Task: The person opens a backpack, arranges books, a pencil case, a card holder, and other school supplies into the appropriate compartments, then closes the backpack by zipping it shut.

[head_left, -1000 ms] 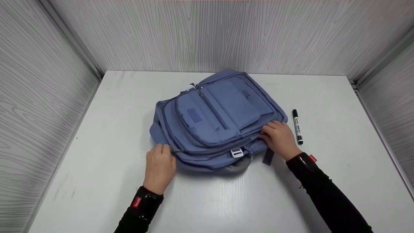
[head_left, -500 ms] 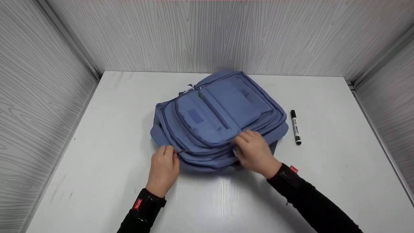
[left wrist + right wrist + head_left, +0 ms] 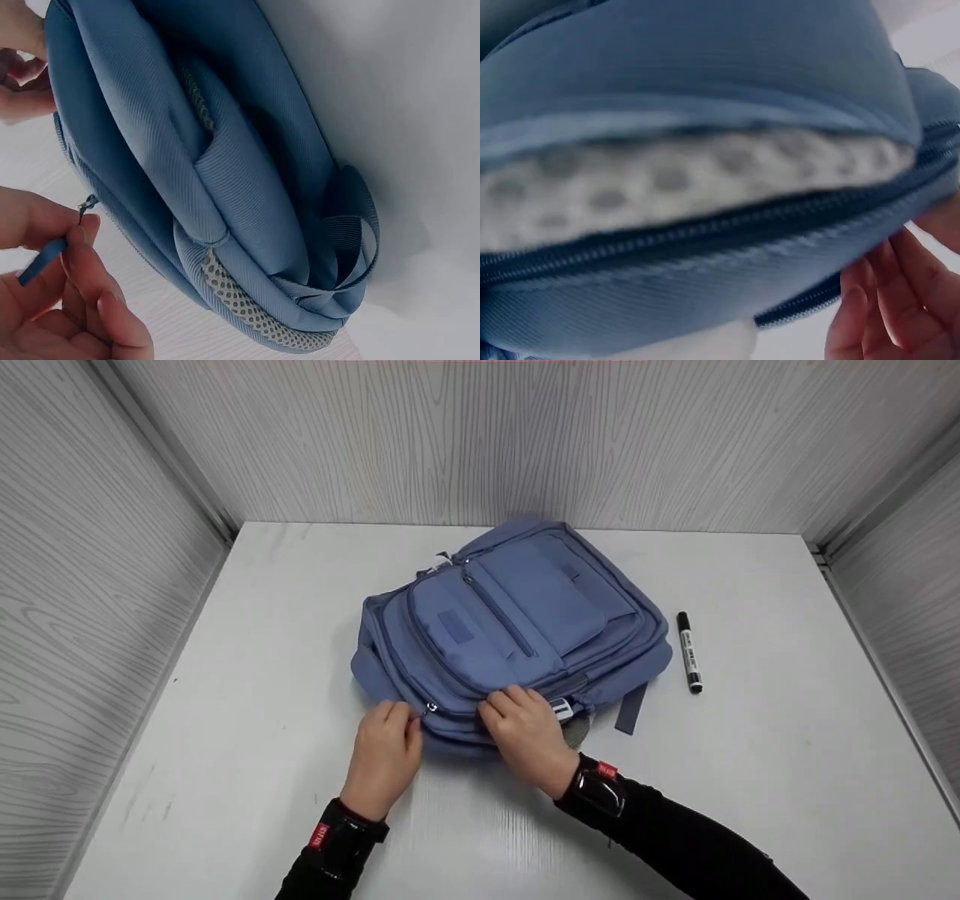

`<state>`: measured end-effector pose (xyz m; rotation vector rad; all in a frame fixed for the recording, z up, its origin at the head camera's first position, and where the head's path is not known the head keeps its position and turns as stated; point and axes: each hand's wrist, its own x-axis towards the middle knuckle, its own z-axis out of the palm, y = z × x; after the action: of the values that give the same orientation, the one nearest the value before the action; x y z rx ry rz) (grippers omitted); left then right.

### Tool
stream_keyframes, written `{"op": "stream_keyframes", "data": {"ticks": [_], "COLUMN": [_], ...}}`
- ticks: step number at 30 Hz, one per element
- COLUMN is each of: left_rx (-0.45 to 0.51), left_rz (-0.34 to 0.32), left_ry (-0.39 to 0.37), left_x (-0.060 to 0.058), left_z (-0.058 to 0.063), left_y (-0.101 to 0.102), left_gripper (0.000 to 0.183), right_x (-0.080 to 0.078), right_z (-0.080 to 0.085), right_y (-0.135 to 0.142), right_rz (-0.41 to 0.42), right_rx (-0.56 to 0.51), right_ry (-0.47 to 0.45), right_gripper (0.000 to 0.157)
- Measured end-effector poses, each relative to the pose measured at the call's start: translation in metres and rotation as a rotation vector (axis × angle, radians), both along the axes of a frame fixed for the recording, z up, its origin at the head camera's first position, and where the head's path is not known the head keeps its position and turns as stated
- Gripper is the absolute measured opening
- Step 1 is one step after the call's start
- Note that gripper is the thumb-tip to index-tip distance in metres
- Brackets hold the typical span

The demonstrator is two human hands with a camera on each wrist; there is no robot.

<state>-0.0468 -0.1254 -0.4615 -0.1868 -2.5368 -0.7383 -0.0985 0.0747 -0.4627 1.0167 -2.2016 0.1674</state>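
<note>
A blue backpack (image 3: 517, 615) lies front side up and slanted on the white table. At its near left corner, my left hand (image 3: 381, 757) pinches a zipper pull; the left wrist view shows its blue tab (image 3: 43, 261) between thumb and finger. My right hand (image 3: 529, 739) grips the near edge of the backpack, just right of the left hand, with its fingertips over the zipper seam. In the right wrist view its fingers (image 3: 900, 292) lie against the fabric beneath a zipper (image 3: 705, 232). Grey mesh padding (image 3: 247, 307) shows on the bag's underside in the left wrist view.
A black-and-white marker pen (image 3: 690, 652) lies on the table (image 3: 765, 750) to the right of the backpack. A loose strap end (image 3: 631, 709) and a white buckle (image 3: 561, 709) stick out at the bag's near side. Wood-grain panels (image 3: 480, 442) enclose the table at the back and sides.
My right hand has moved left along the backpack's near edge, from its right corner toward the left hand. The left hand, still on the zipper pull, has shifted slightly right.
</note>
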Motion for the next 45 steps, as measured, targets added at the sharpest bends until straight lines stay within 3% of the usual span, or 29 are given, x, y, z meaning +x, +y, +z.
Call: {"op": "stream_keyframes", "data": {"ticks": [6,17,27,36,45], "left_rx": [-0.058,-0.098,-0.086,-0.083,-0.079], "left_rz": [-0.012,0.026,0.045,0.050,-0.005], "left_ry": [0.049,0.077,0.055,-0.010,-0.009], "left_x": [-0.005,-0.022,-0.028,-0.024,-0.002], "left_z": [0.001,0.001,-0.001,-0.006,-0.004], "left_y": [-0.006,-0.020,-0.032,-0.035,-0.026], "left_gripper": [0.014,0.014,0.012,0.009,0.015], "right_x": [-0.006,-0.012,-0.011,-0.016,-0.027], "right_z": [-0.007,-0.011,-0.007,-0.006,-0.009], "right_y": [0.006,0.048,0.090,0.122,0.140], "right_rz": [0.061,0.262,0.299,0.251,0.237], "right_rx": [-0.017,-0.095,-0.100,-0.119,-0.160], "right_ry": [0.056,-0.015,-0.044,-0.056,-0.103], "right_gripper": [0.013,0.011,0.017,0.010,0.012]}}
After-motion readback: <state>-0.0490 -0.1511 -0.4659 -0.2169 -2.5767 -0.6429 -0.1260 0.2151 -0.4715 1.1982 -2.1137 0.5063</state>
